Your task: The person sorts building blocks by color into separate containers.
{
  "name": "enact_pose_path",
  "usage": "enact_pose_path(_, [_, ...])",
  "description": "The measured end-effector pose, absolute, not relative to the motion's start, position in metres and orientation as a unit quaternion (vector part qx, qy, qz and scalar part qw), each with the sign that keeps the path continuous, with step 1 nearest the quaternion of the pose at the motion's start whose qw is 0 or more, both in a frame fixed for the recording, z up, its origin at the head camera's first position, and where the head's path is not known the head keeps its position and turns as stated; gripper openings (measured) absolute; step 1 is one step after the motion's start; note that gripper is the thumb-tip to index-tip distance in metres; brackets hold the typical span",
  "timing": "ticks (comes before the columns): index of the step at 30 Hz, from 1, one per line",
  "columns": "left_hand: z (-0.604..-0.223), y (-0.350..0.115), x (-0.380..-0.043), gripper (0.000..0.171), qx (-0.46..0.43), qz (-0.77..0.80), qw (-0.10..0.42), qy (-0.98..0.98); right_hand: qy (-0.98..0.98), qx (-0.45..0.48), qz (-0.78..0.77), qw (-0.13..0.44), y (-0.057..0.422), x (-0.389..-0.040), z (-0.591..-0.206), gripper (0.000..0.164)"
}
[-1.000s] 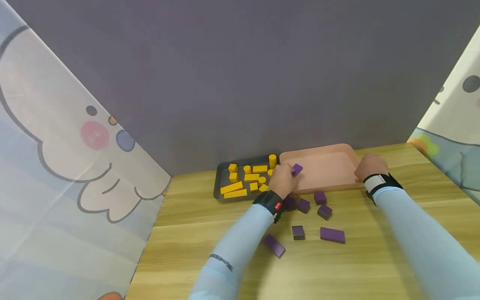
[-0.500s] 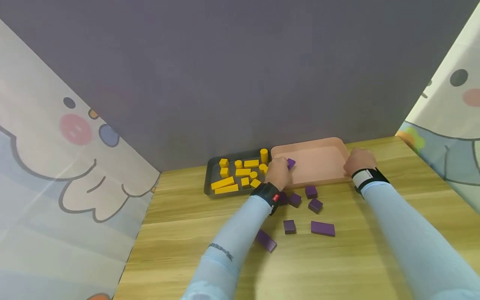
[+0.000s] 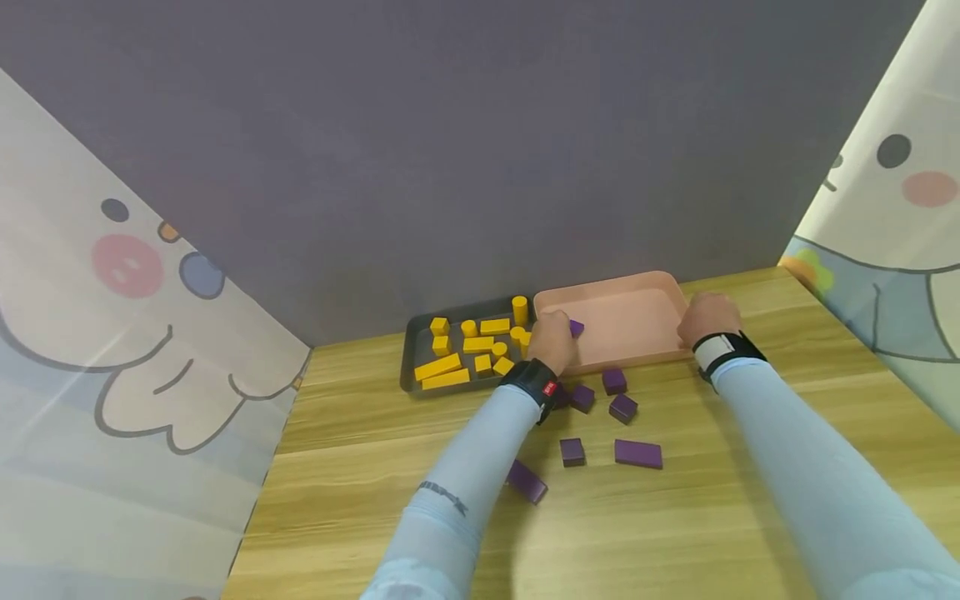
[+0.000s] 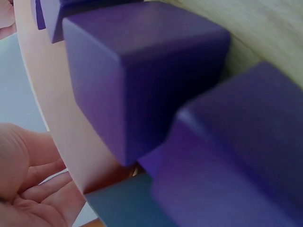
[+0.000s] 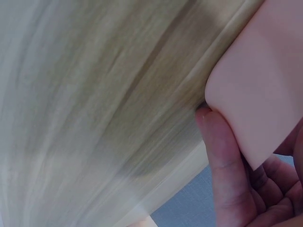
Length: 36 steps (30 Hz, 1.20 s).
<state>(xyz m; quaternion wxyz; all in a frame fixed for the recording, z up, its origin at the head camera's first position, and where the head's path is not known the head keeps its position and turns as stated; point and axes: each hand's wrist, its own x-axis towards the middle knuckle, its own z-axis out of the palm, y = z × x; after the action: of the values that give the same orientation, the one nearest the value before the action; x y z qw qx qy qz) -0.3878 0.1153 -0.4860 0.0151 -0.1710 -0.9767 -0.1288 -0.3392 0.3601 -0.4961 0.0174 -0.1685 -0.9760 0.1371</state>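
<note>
My left hand [image 3: 552, 342] is over the left end of the pink tray [image 3: 628, 360], fingers bent around a small purple block [image 3: 576, 327] that shows beside them. The fingertips are mostly hidden; in the left wrist view part of the left hand [image 4: 33, 182] appears behind the tray wall. At the tray's right end my right hand [image 3: 708, 319] grips its edge; in the right wrist view a finger presses the outside of the pink wall [image 5: 260, 90]. Several purple blocks [image 3: 614, 381] lie in front of the tray, two close up as purple cubes [image 4: 147, 71] in the left wrist view.
A dark grey tray [image 3: 408, 354] full of several yellow blocks and cylinders touches the pink tray's left side. Nearer on the wooden table [image 3: 360, 500] lie a purple cube [image 3: 572, 452] and two longer purple bricks [image 3: 638, 453]. A grey wall [image 3: 450, 167] stands behind.
The camera view has shifted, moving the scene leftward. My left hand has moved slightly rightward over the pink tray, and less of the purple block shows. The right hand stays at the tray edge.
</note>
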Motion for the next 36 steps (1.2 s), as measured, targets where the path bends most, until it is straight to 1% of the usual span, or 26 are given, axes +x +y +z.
enact_pose_path(4, [-0.484, 0.111, -0.387, 0.019, -0.187, -0.126, 0.025, -0.974, -0.975, -0.173, 0.136, 0.013, 0.360, -0.341, -0.496, 0.031])
enact_pose_path(8, [-0.475, 0.104, -0.383, 0.011, -0.198, -0.146, 0.032, -0.969, -0.977, -0.167, 0.129, 0.013, 0.362, -0.343, -0.496, 0.032])
enact_pose_path(10, [-0.468, 0.100, -0.379, 0.014, -0.195, -0.165, 0.023, -0.967, -0.979, -0.159, 0.127, 0.013, 0.364, -0.343, -0.495, 0.032])
enact_pose_path(14, [-0.452, 0.085, -0.374, 0.029, -0.206, -0.202, 0.016, -0.957, -0.977, -0.160, 0.139, 0.008, 0.367, -0.342, -0.491, 0.028])
enact_pose_path(17, [-0.443, 0.068, -0.369, 0.030, -0.237, -0.209, 0.040, -0.948, -0.975, -0.168, 0.145, 0.001, 0.372, -0.341, -0.490, 0.026])
enact_pose_path(20, [-0.434, 0.048, -0.358, 0.029, -0.255, -0.221, 0.049, -0.940, -0.976, -0.162, 0.143, -0.001, 0.379, -0.340, -0.491, 0.024])
enact_pose_path(25, [-0.433, 0.009, -0.335, 0.031, -0.266, -0.245, 0.041, -0.931, -0.977, -0.148, 0.155, -0.008, 0.396, -0.337, -0.494, 0.025])
enact_pose_path(29, [-0.443, -0.020, -0.320, 0.040, -0.289, -0.241, 0.004, -0.926, -0.975, -0.153, 0.161, -0.016, 0.408, -0.330, -0.491, 0.026])
enact_pose_path(31, [-0.450, -0.033, -0.316, 0.050, -0.309, -0.228, -0.031, -0.923, -0.974, -0.160, 0.158, -0.016, 0.410, -0.326, -0.488, 0.027])
enact_pose_path(34, [-0.461, -0.050, -0.313, 0.067, -0.352, -0.175, -0.057, -0.918, -0.976, -0.162, 0.145, -0.012, 0.411, -0.324, -0.486, 0.028])
enact_pose_path(36, [-0.468, -0.059, -0.311, 0.074, -0.371, -0.145, -0.071, -0.914, -0.977, -0.162, 0.137, -0.011, 0.411, -0.324, -0.485, 0.029])
